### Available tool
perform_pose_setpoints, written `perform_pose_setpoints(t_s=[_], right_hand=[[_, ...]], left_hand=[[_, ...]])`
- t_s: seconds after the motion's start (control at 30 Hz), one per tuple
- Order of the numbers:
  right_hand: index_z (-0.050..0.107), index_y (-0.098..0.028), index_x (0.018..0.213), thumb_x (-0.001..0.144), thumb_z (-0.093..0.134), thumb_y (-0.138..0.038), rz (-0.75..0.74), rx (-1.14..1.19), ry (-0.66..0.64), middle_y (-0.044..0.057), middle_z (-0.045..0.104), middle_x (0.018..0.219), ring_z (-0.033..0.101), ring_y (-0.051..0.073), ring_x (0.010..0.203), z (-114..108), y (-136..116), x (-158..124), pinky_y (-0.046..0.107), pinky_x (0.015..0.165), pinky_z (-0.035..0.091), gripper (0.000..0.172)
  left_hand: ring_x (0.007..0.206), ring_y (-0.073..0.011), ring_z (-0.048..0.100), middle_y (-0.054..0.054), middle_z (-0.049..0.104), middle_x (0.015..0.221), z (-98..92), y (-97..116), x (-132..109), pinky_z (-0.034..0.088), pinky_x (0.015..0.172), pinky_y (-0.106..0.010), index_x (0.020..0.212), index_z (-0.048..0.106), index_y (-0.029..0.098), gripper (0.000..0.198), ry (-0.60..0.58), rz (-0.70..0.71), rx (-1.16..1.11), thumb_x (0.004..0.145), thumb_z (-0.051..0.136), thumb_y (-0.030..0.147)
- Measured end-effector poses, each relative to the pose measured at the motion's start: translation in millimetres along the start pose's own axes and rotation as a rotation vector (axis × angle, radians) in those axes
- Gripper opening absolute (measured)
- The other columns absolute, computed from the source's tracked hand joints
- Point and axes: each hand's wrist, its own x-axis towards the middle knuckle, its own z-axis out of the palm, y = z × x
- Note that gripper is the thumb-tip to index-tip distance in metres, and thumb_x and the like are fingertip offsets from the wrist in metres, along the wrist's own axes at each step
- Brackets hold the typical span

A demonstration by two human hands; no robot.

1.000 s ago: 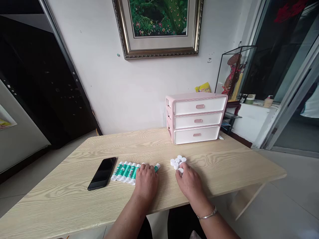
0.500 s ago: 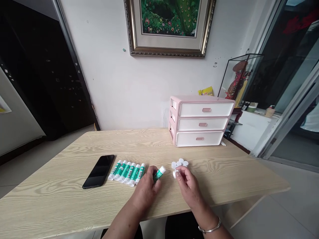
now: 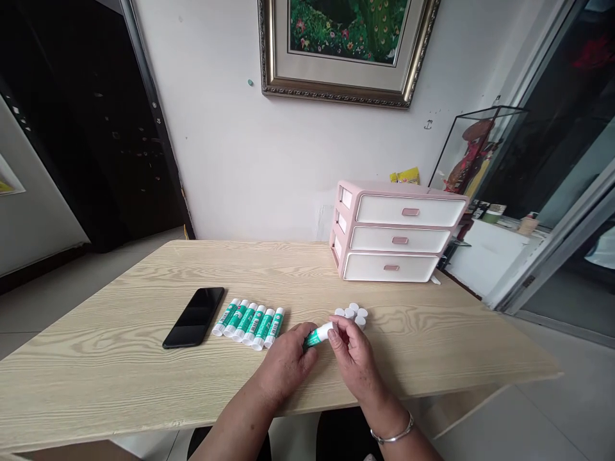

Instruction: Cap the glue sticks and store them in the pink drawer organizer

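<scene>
Head view: my left hand [image 3: 284, 366] closes narrowly around the green body of a glue stick [image 3: 313, 338] over the table [image 3: 120, 339], while my right fingers [image 3: 338, 337] pinch its white end, keeping a steady two-handed hold just beside the loose white caps [image 3: 351, 314].

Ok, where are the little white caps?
In the head view, the caps sit in a small cluster on the table, just beyond the right hand and in front of the pink drawers.
</scene>
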Motion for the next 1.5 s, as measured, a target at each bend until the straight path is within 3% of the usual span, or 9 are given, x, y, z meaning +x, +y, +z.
perform_pose_setpoints(t_s=[0.23, 0.4, 0.6, 0.83, 1.0, 1.17, 1.33, 1.43, 1.5], right_hand=[[0.06, -0.027, 0.131, 0.1, 0.055, -0.031, -0.065, -0.148, -0.091, 0.006, 0.07, 0.109, 0.066, 0.019, 0.093, 0.2, -6.3, -2.8, 0.032, 0.084, 0.056, 0.032], [0.055, -0.026, 0.14, 0.098, 0.057, -0.031, -0.114, -0.172, -0.088, 0.008, 0.069, 0.111, 0.066, 0.02, 0.094, 0.0, -8.2, -7.0, 0.033, 0.086, 0.055, 0.042], [0.057, -0.022, 0.133, 0.099, 0.053, -0.031, 0.007, -0.053, 0.042, 0.002, 0.065, 0.085, 0.062, 0.016, 0.074, -5.9, -2.8, -17.0, 0.029, 0.073, 0.053, 0.035], [0.061, -0.019, 0.121, 0.099, 0.052, -0.036, 0.117, -0.055, 0.42, 0.011, 0.069, 0.113, 0.064, 0.023, 0.102, -14.5, 4.1, -15.7, 0.037, 0.089, 0.051, 0.029], [0.062, -0.018, 0.116, 0.096, 0.054, -0.039, 0.237, -0.125, 0.499, 0.012, 0.069, 0.108, 0.065, 0.024, 0.096, -22.9, 9.5, -4.3, 0.039, 0.088, 0.051, 0.031], [0.065, -0.017, 0.114, 0.094, 0.051, -0.037, 0.261, -0.39, 0.449, 0.012, 0.068, 0.106, 0.062, 0.025, 0.094, -30.3, 15.7, 0.7, 0.042, 0.088, 0.049, 0.032], [0.067, -0.017, 0.118, 0.095, 0.048, -0.033, 0.191, -0.629, 0.316, 0.014, 0.067, 0.11, 0.059, 0.029, 0.108, -36.1, 19.4, 4.0, 0.044, 0.096, 0.047, 0.034], [0.067, -0.018, 0.122, 0.095, 0.047, -0.03, 0.183, -0.762, 0.195, 0.014, 0.066, 0.115, 0.059, 0.03, 0.11, -38.6, 24.5, 5.0, 0.044, 0.098, 0.046, 0.035], [0.067, -0.019, 0.123, 0.095, 0.047, -0.028, 0.186, -0.83, 0.127, 0.014, 0.066, 0.113, 0.06, 0.029, 0.106, -39.0, 28.4, 5.1, 0.043, 0.097, 0.047, 0.036]], left_hand=[[0.098, -0.0194, 0.066, -0.001, 0.073, 0.109, -1.9, 6.5, -2.7, 0.045, 0.086, -0.027, 0.12, 0.063, 0.025, 0.034, -0.031, 0.02, -0.101, 0.089, 0.05, 0.021], [0.09, -0.0188, 0.063, 0.0, 0.071, 0.096, -10.6, 18.1, -4.6, 0.042, 0.078, -0.026, 0.1, 0.066, 0.022, 0.023, -0.039, -0.059, -0.171, 0.093, 0.05, 0.037], [0.068, -0.0151, 0.046, 0.004, 0.05, 0.067, -10.4, 6.6, -3.0, 0.032, 0.063, -0.026, 0.071, 0.052, 0.02, 0.048, 0.068, -0.167, -0.177, 0.092, 0.045, 0.063], [0.065, -0.0156, 0.042, 0.004, 0.042, 0.063, -8.3, -0.9, -3.2, 0.03, 0.062, -0.028, 0.066, 0.047, 0.021, 0.05, 0.096, -0.257, -0.189, 0.092, 0.043, 0.064], [0.068, -0.0168, 0.045, 0.003, 0.045, 0.065, -9.5, -5.0, -4.0, 0.033, 0.065, -0.028, 0.066, 0.046, 0.022, 0.047, 0.108, -0.222, -0.177, 0.093, 0.041, 0.059], [0.068, -0.0171, 0.047, 0.002, 0.048, 0.065, -9.3, -8.5, -3.3, 0.034, 0.064, -0.028, 0.066, 0.046, 0.022, 0.046, 0.107, -0.211, -0.145, 0.094, 0.04, 0.057], [0.064, -0.0173, 0.051, 0.002, 0.054, 0.064, -5.9, -7.3, -0.6, 0.033, 0.062, -0.028, 0.07, 0.052, 0.021, 0.051, 0.147, -0.224, -0.014, 0.096, 0.038, 0.063], [0.069, -0.0199, 0.059, -0.002, 0.065, 0.074, 2.0, -10.1, 3.5, 0.037, 0.064, -0.029, 0.083, 0.061, 0.021, 0.049, 0.151, -0.224, 0.096, 0.097, 0.04, 0.062], [0.083, -0.0231, 0.065, -0.007, 0.071, 0.089, 8.6, -11.8, 6.6, 0.041, 0.072, -0.031, 0.101, 0.065, 0.02, 0.042, 0.158, -0.213, 0.167, 0.099, 0.042, 0.054]])
